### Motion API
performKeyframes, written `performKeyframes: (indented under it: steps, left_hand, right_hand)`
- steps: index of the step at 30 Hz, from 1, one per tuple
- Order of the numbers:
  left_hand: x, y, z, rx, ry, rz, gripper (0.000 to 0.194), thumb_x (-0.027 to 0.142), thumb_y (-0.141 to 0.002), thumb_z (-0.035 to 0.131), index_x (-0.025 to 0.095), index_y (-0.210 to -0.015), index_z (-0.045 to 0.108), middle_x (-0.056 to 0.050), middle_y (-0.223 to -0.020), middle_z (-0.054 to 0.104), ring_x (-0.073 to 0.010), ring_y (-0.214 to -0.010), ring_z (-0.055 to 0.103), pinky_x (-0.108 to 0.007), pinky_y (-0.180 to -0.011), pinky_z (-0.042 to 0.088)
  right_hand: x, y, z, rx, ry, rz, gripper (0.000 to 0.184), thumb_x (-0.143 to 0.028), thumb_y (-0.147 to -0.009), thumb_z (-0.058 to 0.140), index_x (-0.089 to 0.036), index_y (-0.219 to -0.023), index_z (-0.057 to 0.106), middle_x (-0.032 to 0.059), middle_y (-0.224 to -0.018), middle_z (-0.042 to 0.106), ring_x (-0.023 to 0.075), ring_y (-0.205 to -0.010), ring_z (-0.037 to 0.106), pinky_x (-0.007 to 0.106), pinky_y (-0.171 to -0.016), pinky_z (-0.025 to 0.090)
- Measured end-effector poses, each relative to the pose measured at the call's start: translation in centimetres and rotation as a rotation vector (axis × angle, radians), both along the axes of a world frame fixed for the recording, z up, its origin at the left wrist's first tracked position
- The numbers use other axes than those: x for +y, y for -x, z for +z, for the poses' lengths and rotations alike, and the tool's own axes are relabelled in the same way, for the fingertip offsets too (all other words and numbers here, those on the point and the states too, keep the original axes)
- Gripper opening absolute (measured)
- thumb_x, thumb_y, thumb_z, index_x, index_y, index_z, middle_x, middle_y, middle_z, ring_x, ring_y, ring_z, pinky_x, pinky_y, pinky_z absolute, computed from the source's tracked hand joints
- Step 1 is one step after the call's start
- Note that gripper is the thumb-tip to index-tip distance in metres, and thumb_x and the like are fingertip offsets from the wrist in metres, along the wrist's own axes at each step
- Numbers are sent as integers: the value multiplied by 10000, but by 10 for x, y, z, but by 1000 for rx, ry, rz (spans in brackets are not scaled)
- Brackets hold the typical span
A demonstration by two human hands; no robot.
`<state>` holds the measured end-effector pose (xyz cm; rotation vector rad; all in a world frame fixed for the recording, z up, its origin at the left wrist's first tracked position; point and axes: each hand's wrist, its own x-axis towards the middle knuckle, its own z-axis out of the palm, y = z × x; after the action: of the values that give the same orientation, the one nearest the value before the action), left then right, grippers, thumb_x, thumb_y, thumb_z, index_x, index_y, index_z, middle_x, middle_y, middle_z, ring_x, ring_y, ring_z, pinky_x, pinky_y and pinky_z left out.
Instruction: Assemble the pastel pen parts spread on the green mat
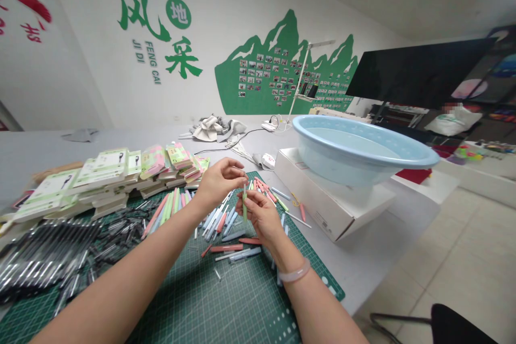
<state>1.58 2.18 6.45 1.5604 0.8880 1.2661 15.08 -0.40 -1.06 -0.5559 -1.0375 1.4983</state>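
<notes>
Upright in the fingers of my right hand [262, 215] is a light green pen barrel [244, 209]. My left hand [221, 180] is just above it, thumb and fingers pinched at the top of a thin pale piece, likely a refill, that stands up from the barrel. The fingertips partly hide where the two meet. Below and around both hands, loose red, blue and green pen parts [228, 248] and white refills lie on a green cutting mat [242, 301]. A row of pastel pens [173, 204] lies left of my left hand.
Black pens [48, 252] crowd the mat's left side, with stacked boxes [100, 169] behind them. At right, a blue basin [342, 166] rests on a white box [314, 199]. Grey-white cloths [213, 129] and a cable lie at the back. A chair [455, 325] stands at lower right.
</notes>
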Motion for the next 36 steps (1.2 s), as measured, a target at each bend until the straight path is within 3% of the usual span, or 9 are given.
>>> performKeyframes:
  steps: [8,12,17,20,22,25,30,36]
  left_hand:
    - [-1,-1,2,-3,53,-61,368,246,-653,696,167,-975,538,-41,-789,681,-171,-726,643,-315,-699,499]
    - [-3,-4,1,27,28,-71,344,240,-666,689,173,-975,552,-44,-797,682,-170,-749,642,-303,-719,487]
    - [5,2,-2,80,16,-104,367,309,-696,663,176,-1023,564,-65,-847,686,-187,-814,640,-309,-739,483]
    - [19,19,-15,258,-40,49,280,362,-732,593,186,-950,612,-59,-834,689,-196,-775,639,-292,-669,468]
    - [28,32,-29,594,-94,185,167,331,-684,615,201,-776,664,-34,-717,683,-196,-679,619,-282,-628,428]
    - [31,42,-52,977,-131,115,89,236,-641,596,228,-652,685,-19,-667,679,-193,-649,598,-263,-592,373]
    - [24,39,-76,1066,-118,81,131,175,-612,575,227,-640,692,-25,-651,673,-183,-641,576,-253,-562,321]
    - [24,45,-82,1101,-88,84,145,196,-644,554,208,-679,694,-26,-708,686,-162,-664,575,-238,-573,329]
  right_hand:
    - [-3,4,6,30,-10,-34,234,-349,-754,620,-205,-937,634,21,-738,587,128,-595,489,254,-554,393]
    - [-3,5,6,11,-35,-31,218,-404,-819,544,-203,-841,626,-5,-619,525,111,-516,425,246,-512,345]
    - [-1,2,5,35,-36,-21,203,-378,-831,544,-192,-792,614,-2,-639,547,103,-527,442,238,-525,342]
    - [1,-4,5,26,-28,-53,213,-393,-828,544,-193,-796,609,-3,-631,557,103,-520,449,237,-526,351]
    - [4,-8,6,38,-25,-92,206,-395,-817,555,-197,-790,606,-4,-643,562,103,-522,454,236,-522,356]
    - [7,-13,7,65,-24,-139,197,-383,-820,555,-196,-780,605,-4,-657,565,103,-530,459,234,-520,362]
    - [9,-20,10,109,-38,-187,174,-348,-830,552,-186,-798,605,8,-675,561,106,-543,452,231,-515,362]
    - [12,-29,13,154,-69,-204,155,-309,-845,541,-179,-798,612,0,-654,556,90,-526,437,214,-506,349]
